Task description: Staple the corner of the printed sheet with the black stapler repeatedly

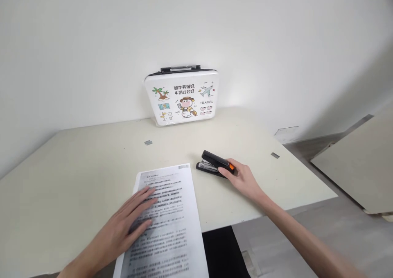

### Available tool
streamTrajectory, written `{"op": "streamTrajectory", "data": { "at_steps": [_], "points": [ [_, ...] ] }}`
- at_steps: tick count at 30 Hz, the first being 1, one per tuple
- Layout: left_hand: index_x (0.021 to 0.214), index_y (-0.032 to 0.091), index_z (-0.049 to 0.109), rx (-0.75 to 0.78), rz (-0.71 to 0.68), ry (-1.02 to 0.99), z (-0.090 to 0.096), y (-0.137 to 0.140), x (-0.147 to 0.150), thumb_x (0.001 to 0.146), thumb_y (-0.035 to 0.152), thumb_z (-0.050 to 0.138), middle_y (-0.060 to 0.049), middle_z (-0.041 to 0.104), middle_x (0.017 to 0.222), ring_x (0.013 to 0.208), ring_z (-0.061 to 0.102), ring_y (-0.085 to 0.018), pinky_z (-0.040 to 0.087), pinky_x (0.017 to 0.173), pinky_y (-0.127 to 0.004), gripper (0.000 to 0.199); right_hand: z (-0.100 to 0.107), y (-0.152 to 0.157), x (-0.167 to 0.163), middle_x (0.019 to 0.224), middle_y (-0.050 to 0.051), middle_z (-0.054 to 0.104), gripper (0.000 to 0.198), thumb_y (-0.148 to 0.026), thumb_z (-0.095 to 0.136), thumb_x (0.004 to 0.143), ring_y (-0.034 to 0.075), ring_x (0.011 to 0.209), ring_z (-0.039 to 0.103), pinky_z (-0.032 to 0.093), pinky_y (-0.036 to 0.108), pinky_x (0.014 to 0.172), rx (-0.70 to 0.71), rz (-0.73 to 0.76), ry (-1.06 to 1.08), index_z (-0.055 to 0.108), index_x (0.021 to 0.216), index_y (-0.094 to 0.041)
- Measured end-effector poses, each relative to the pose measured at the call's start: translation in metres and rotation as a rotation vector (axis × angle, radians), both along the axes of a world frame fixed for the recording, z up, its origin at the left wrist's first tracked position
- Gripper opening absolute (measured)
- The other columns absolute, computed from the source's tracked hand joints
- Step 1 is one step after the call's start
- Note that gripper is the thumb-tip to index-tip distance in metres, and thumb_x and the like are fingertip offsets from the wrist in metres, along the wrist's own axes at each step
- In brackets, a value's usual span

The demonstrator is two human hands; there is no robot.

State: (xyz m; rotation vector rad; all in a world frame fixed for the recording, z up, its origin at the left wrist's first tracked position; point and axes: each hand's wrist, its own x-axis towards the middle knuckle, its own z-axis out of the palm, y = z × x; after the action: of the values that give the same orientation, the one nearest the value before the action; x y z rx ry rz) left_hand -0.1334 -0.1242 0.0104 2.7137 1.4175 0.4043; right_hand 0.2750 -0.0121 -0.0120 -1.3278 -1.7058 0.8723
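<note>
Printed paper (172,233) lies on the pale table, its near end reaching past the front edge; whether it is one sheet or a stack I cannot tell. My left hand (125,220) rests flat on its left side, fingers stretched over the text. To the right of the paper's top corner, a black stapler (215,161) with an orange patch near its back end points left. Its jaws are apart. My right hand (241,177) grips the stapler's rear end, thumb on the near side. Paper and stapler do not touch.
A white carry case (181,100) with cartoon prints and a black handle leans against the wall at the table's (76,167) back. Small grey strips (148,142) lie left of centre, and another grey strip (275,155) near the right edge. A pale panel (362,163) stands beyond the table at right.
</note>
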Motion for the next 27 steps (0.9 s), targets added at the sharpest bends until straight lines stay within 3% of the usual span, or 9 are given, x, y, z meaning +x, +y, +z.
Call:
{"op": "streamTrajectory", "data": {
  "at_steps": [4,6,9,13,17,20,24,27],
  "points": [
    [0.157,0.038,0.051,-0.051,0.056,-0.041,-0.005,0.031,0.026,0.107,0.044,0.056,0.002,0.043,0.169,0.155,0.043,-0.029,0.041,0.125,-0.053,0.051,-0.003,-0.002,0.0,0.09,0.007,0.07,0.036,-0.055,0.064,0.098,0.024,0.08,0.062,0.043,0.03,0.05,0.168,-0.043,-0.005,0.073,0.109,-0.023],
    [0.154,0.036,0.055,-0.081,0.063,-0.063,-0.007,0.054,0.043,0.108,0.047,0.053,0.002,0.045,0.168,0.156,0.04,-0.028,0.038,0.127,-0.053,0.047,-0.004,-0.005,0.0,0.088,0.007,0.07,0.029,-0.047,0.064,0.1,0.024,0.08,0.061,0.048,0.033,0.055,0.31,-0.071,-0.012,0.072,0.113,-0.023],
    [0.149,0.032,0.06,-0.116,0.049,-0.096,-0.012,0.098,0.07,0.109,0.051,0.05,0.0,0.048,0.166,0.157,0.038,-0.027,0.033,0.13,-0.052,0.046,-0.002,-0.009,0.0,0.088,0.006,0.072,0.019,-0.034,0.064,0.102,0.023,0.079,0.059,0.053,0.038,0.068,0.521,-0.077,-0.036,0.07,0.117,-0.024],
    [0.141,0.027,0.065,-0.069,-0.006,-0.189,-0.023,0.168,0.109,0.107,0.054,0.05,-0.005,0.056,0.16,0.153,0.045,-0.028,0.032,0.131,-0.051,0.046,0.001,-0.009,0.0,0.101,0.006,0.077,0.026,-0.025,0.066,0.1,0.023,0.081,0.06,0.054,0.04,0.072,0.652,-0.053,-0.075,0.066,0.127,-0.026],
    [0.134,0.024,0.069,-0.019,-0.076,-0.325,-0.039,0.227,0.158,0.104,0.046,0.055,-0.01,0.061,0.153,0.148,0.052,-0.03,0.037,0.127,-0.053,0.04,0.003,-0.007,0.0,0.108,0.007,0.079,0.029,-0.023,0.067,0.099,0.024,0.083,0.062,0.055,0.041,0.074,0.693,-0.081,-0.092,0.066,0.128,-0.026],
    [0.13,0.021,0.071,-0.005,-0.111,-0.362,-0.053,0.252,0.202,0.102,0.044,0.06,-0.013,0.062,0.151,0.146,0.053,-0.03,0.037,0.127,-0.051,0.038,0.003,-0.006,0.0,0.107,0.006,0.079,0.027,-0.022,0.067,0.099,0.024,0.084,0.062,0.055,0.041,0.076,0.685,-0.135,-0.068,0.066,0.126,-0.026],
    [0.13,0.021,0.069,-0.004,-0.169,-0.431,-0.06,0.258,0.249,0.102,0.037,0.061,-0.011,0.067,0.146,0.144,0.055,-0.028,0.035,0.129,-0.049,0.033,0.003,-0.004,0.001,0.106,0.007,0.078,0.023,-0.028,0.064,0.101,0.026,0.085,0.063,0.056,0.042,0.075,0.662,-0.234,-0.047,0.068,0.123,-0.026],
    [0.128,0.023,0.069,-0.003,-0.172,-0.491,-0.058,0.248,0.255,0.103,0.032,0.057,-0.009,0.071,0.139,0.141,0.057,-0.027,0.036,0.128,-0.052,0.029,0.003,-0.003,0.003,0.108,0.009,0.078,0.023,-0.035,0.061,0.102,0.028,0.089,0.065,0.058,0.045,0.077,0.578,-0.274,-0.072,0.07,0.121,-0.027]
  ]
}}
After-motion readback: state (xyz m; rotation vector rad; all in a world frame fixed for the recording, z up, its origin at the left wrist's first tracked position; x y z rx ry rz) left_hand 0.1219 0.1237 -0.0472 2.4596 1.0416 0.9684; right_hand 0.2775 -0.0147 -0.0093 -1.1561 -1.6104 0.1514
